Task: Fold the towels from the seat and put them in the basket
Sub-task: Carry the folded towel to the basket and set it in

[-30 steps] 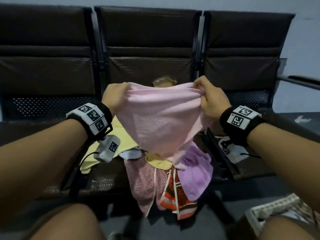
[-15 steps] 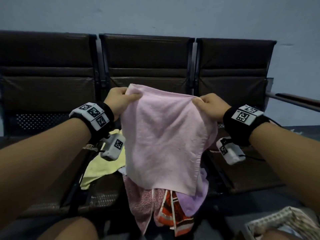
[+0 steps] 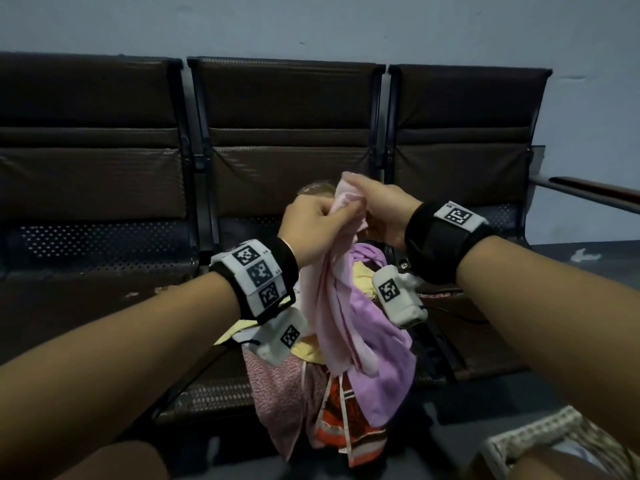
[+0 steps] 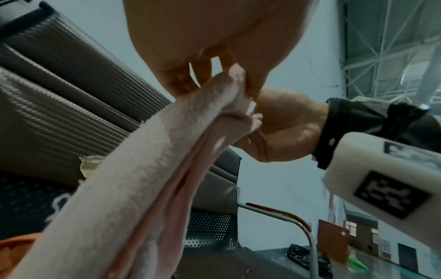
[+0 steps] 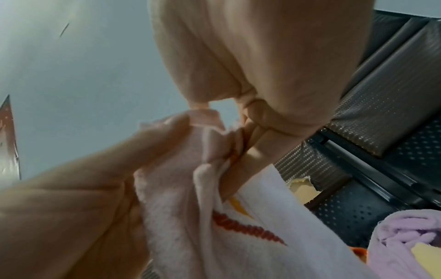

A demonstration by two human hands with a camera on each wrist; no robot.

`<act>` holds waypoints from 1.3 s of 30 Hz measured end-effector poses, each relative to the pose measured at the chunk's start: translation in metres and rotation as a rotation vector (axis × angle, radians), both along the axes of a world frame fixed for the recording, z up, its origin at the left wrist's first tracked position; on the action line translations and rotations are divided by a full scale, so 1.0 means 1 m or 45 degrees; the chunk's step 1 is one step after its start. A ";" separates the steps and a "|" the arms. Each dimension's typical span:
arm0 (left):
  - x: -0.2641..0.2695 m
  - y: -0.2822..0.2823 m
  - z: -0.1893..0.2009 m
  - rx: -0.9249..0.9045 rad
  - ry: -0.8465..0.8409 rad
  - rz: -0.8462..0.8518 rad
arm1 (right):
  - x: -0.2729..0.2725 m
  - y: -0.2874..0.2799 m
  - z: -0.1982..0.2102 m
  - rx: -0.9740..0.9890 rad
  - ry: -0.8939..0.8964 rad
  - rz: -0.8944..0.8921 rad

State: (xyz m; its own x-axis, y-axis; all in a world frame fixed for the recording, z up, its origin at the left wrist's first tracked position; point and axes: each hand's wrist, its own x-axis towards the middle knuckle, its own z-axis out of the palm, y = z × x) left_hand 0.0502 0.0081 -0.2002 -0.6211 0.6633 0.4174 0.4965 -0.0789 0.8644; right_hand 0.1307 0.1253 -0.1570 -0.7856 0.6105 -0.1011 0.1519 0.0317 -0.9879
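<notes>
- left hand (image 3: 308,225) pinches the top corner of the pale pink terry towel (image 3: 334,306), right up against the other one
- towel hangs straight down, long axis vertical, over the heap of coloured towels (image 3: 377,358) on the brown bench (image 3: 104,306)
- right hand (image 3: 384,211) pinches the same top edge
- woven basket (image 3: 540,434) sits low right, nearer the right hand; contents hard to make out

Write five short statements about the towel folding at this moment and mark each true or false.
1. Both hands pinch the pink towel. True.
2. The left hand and right hand are far apart. False: they meet at the towel's top.
3. The purple towel lies in the basket. False: it lies on the seat pile.
4. The pink towel hangs down from the hands. True.
5. The middle seat is bare. False: towels lie there.
</notes>
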 end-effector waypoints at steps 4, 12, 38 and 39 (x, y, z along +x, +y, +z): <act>-0.011 -0.002 0.005 0.062 -0.302 -0.058 | 0.005 0.003 -0.009 0.277 -0.119 0.035; -0.040 -0.004 0.014 -0.303 -0.436 -0.359 | 0.017 0.018 -0.005 0.244 -0.046 0.360; -0.087 0.015 -0.092 -0.526 -0.226 -0.063 | -0.003 0.074 -0.115 1.080 -0.336 0.381; -0.083 0.009 -0.107 -0.667 -0.199 -0.117 | 0.001 0.071 -0.128 1.078 -0.446 0.487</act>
